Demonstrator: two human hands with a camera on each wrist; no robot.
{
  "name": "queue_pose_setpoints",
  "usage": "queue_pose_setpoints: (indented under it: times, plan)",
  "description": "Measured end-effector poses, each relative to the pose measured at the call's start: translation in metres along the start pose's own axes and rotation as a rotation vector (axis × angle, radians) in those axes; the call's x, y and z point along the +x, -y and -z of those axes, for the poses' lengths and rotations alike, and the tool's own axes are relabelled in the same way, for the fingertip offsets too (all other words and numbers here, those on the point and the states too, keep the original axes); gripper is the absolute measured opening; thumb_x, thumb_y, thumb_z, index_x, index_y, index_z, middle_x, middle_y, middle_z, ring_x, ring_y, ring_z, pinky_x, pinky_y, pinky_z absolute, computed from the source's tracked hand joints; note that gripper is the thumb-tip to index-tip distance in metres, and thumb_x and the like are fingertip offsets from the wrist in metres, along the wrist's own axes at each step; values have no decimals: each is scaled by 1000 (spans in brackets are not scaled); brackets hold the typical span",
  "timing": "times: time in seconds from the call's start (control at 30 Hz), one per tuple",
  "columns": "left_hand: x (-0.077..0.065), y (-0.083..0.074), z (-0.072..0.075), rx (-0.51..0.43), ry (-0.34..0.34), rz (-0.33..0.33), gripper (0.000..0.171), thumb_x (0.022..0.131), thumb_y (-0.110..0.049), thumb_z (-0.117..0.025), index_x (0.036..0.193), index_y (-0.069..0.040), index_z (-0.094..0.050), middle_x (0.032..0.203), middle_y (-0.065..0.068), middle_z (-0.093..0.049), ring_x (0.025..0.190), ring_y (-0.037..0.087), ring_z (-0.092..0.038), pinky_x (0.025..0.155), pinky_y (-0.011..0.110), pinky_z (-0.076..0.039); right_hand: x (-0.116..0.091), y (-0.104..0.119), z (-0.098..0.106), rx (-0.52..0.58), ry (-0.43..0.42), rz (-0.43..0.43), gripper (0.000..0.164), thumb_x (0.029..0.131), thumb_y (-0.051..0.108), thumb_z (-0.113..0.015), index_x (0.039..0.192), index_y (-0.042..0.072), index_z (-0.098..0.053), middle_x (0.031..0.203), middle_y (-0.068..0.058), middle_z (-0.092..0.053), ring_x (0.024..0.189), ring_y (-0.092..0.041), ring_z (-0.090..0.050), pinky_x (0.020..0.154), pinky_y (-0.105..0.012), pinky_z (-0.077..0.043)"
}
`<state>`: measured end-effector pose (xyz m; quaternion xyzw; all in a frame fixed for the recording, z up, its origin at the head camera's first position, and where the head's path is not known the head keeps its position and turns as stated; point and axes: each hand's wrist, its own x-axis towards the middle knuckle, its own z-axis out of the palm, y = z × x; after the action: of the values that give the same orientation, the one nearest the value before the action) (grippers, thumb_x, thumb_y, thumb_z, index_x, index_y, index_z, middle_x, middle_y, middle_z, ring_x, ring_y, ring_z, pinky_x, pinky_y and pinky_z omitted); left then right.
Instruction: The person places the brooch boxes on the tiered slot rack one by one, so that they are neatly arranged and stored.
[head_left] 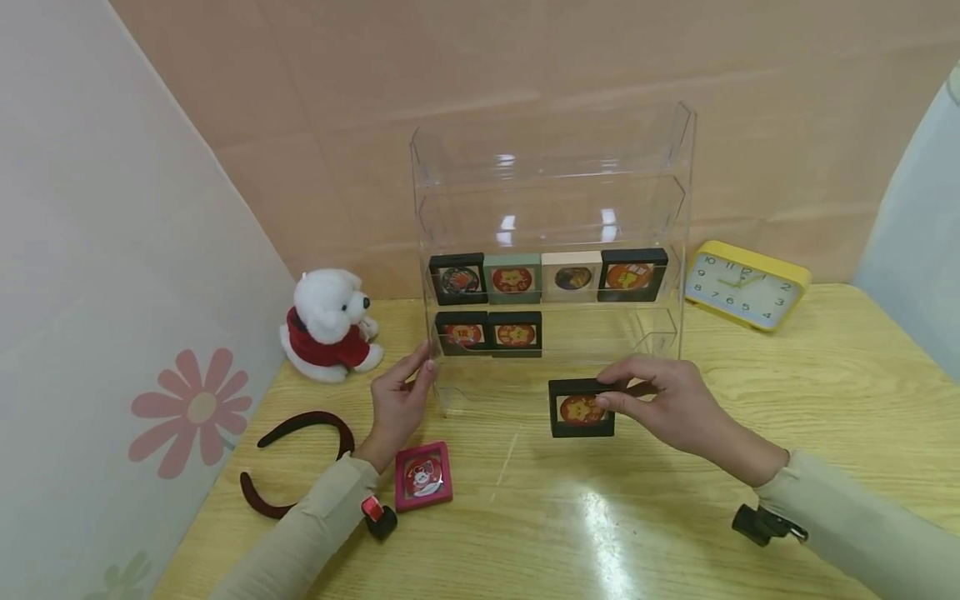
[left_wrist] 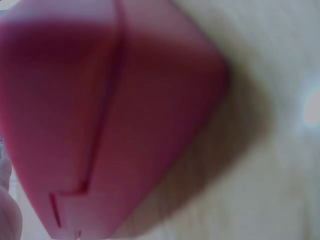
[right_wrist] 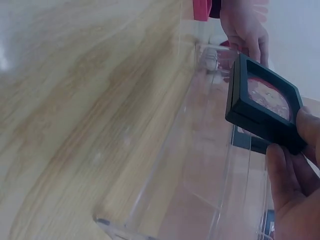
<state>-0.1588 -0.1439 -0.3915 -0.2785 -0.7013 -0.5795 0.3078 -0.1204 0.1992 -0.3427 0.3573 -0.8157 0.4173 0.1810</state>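
Note:
My right hand [head_left: 667, 408] pinches a small black display frame [head_left: 581, 410] by its right side, thumb in front. A round red and gold piece shows in its window. The frame is held in front of the clear plastic rack [head_left: 555, 167], below its shelves, and appears tilted in the right wrist view. My left hand [head_left: 399, 400] grips the rack's lower left edge between thumb and fingers. On the rack's third shelf stand several frames, two black at the ends, a green frame [head_left: 512, 279] and a cream frame [head_left: 572, 277] between. Two black frames [head_left: 516, 333] sit lower left.
A pink frame [head_left: 423, 477] lies by my left wrist, looming blurred in the left wrist view. Left of it is a dark red headband [head_left: 341, 429]. A white plush dog [head_left: 330, 321] sits left of the rack; a yellow clock [head_left: 750, 283] leans at the right.

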Motion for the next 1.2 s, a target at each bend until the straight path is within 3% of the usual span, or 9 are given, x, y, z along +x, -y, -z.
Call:
queue_pose_setpoints:
  times: [0.5, 0.73, 0.9, 1.2]
  plan:
    - [-1, -1, 0, 13, -1, -3, 33, 81, 27, -55, 114, 23, -53, 112, 35, -56, 93, 51, -57, 71, 28, -55, 26, 0, 28, -178, -164, -47, 26, 70, -4, -81, 92, 7, -72, 89, -1, -70, 76, -8, -64, 62, -13, -54]
    - [-1, -2, -1, 8, -5, -2, 33, 81, 26, -55, 114, 22, -54, 113, 34, -57, 92, 50, -58, 71, 28, -55, 35, -6, 29, -216, -190, -57, 24, 71, -1, -81, 92, 6, -72, 91, -2, -70, 77, -10, -64, 63, -12, -53]
    - [0, -2, -1, -1, 1, -6, 33, 81, 26, -55, 114, 22, -54, 112, 34, -56, 95, 49, -58, 72, 29, -55, 41, -8, 27, -248, -216, -61, 23, 71, -2, -81, 92, 3, -71, 90, -6, -70, 76, -17, -65, 63, -15, -55]
    - [-1, 0, 0, 7, 1, -13, 34, 80, 27, -54, 114, 23, -53, 112, 35, -56, 94, 47, -59, 71, 28, -55, 53, -14, 19, -276, -219, -70, 20, 74, 1, -80, 92, 0, -70, 89, -9, -69, 76, -22, -67, 60, -33, -58]
